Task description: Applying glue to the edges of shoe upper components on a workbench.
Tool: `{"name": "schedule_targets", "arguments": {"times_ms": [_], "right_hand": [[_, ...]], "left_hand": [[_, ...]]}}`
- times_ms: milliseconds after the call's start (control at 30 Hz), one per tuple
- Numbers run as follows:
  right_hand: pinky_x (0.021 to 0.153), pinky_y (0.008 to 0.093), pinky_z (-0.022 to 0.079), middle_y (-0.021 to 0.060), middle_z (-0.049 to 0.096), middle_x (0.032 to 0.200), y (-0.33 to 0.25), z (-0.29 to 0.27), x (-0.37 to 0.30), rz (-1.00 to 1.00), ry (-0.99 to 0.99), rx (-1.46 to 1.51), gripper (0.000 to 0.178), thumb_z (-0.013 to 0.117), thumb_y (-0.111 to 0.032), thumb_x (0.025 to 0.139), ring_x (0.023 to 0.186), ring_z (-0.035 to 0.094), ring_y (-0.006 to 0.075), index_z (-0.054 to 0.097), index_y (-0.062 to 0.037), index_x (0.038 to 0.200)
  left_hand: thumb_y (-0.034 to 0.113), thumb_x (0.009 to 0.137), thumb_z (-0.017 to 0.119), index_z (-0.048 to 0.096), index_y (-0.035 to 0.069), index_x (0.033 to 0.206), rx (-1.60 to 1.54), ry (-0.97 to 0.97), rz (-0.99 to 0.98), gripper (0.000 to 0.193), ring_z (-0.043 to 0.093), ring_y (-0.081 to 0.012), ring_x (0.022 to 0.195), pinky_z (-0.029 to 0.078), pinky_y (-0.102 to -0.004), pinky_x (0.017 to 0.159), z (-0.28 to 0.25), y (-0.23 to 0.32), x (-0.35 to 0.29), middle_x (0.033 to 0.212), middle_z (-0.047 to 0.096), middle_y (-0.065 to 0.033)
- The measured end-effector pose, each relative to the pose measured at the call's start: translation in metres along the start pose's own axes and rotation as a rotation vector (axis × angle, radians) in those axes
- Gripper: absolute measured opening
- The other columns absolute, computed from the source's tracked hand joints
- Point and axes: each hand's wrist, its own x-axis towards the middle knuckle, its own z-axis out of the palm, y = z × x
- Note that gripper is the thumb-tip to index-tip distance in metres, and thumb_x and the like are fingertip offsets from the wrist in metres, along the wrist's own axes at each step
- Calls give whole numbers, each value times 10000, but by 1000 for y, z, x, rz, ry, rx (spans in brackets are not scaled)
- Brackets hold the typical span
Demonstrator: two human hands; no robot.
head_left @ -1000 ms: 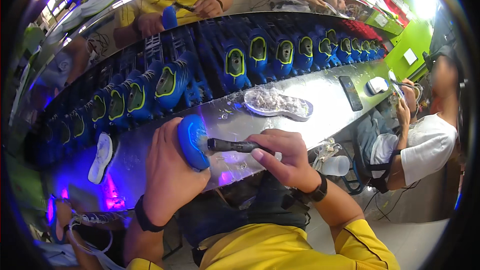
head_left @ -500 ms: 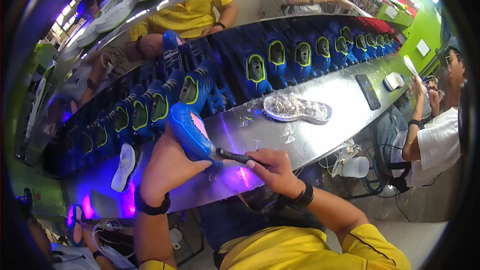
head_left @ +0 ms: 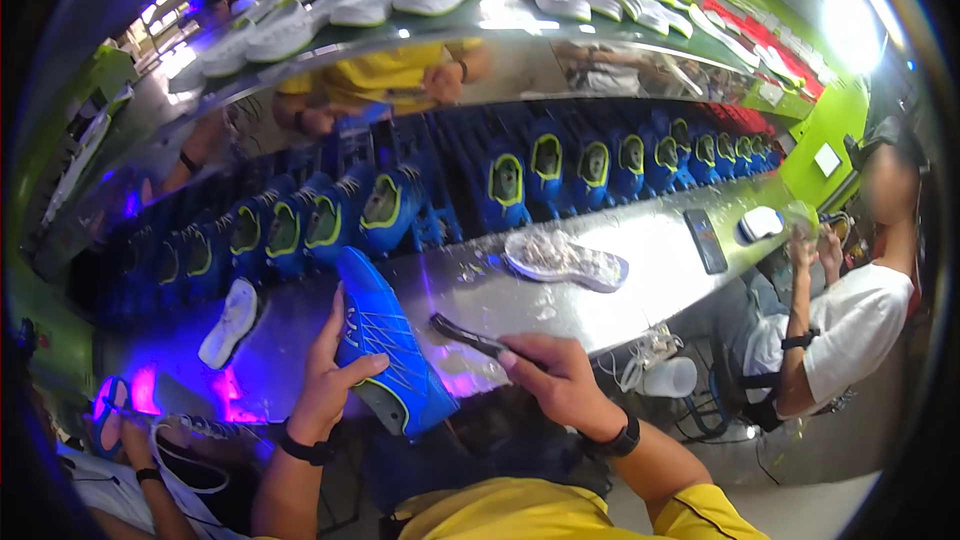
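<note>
1. Left grip [head_left: 335,370]: grasping the blue shoe [head_left: 385,340] at its left flank, thumb laid across the side near the lime-edged opening. Other fingers partly hidden.
2. Shoe position: raised over the near edge of the bench [head_left: 660,285], toe pointing far, heel near and to the right, tilted so that the crossed cords face up.
3. Right grip [head_left: 555,380]: grasping a slim dark tool [head_left: 465,334] by its near end; the tip points left and far, just beside the shoe, with a gap seen between. The kind of tip cannot be told.
4. Surroundings: a white sole [head_left: 230,325] lies to the left; a scrap-covered sole [head_left: 568,260] lies farther off, right of the shoe; a phone [head_left: 706,242] lies well to the right. A row of blue shoes [head_left: 285,225] stands along the far side.
5. Risks, in judgement: a one-sided hold could let the shoe twist and drop off the near edge. A hasty tool stroke could mark the upper or meet the left thumb. Loose scraps, if brushed, could stick to the shoe.
</note>
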Motion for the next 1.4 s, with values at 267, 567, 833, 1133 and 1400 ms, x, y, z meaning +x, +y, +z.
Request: {"name": "schedule_targets", "arguments": {"times_ms": [267, 567, 833, 1133, 1400], "right_hand": [[552, 392, 441, 147, 631, 726, -19, -1, -18, -179, 50, -214, 189, 735, -172, 986, 588, 609, 290, 780, -27, 1099], [561, 359, 432, 125, 624, 711, -36, -1, -12, -207, 91, -309, 181, 720, -96, 989, 581, 571, 246, 755, 33, 1112], [553, 379, 458, 143, 648, 721, -32, -4, -31, -216, -85, -159, 168, 737, -130, 977, 576, 603, 281, 777, 12, 1059], [594, 355, 511, 155, 707, 768, -57, -23, -38, -67, -229, -174, 200, 738, -128, 974, 623, 660, 288, 782, 26, 1092], [578, 351, 481, 158, 698, 771, -76, -31, -28, -182, -210, -292, 202, 739, -86, 953, 633, 668, 248, 770, 69, 1078]], "left_hand": [[5, 778, 803, 227, 2, 1707, -148, -89, -104, 1093, 580, -214, 1347, 453, -365, 1164, 34, 13, -44, 1533, 539, -113], [16, 785, 764, 273, 5, 1695, -133, -153, -130, 1034, 595, -219, 1328, 465, -354, 1148, 33, 20, -55, 1487, 580, -110], [60, 767, 718, 291, -4, 1686, -174, -75, -127, 1016, 587, -243, 1369, 448, -377, 1173, 15, 20, -43, 1518, 574, -129], [67, 810, 674, 335, 3, 1669, -219, -26, -138, 926, 638, -270, 1320, 479, -403, 1164, 4, 29, -30, 1466, 626, -157], [59, 873, 642, 364, 8, 1656, -331, -32, -207, 833, 660, -267, 1285, 503, -411, 1142, -10, 30, -16, 1426, 651, -153]]}}
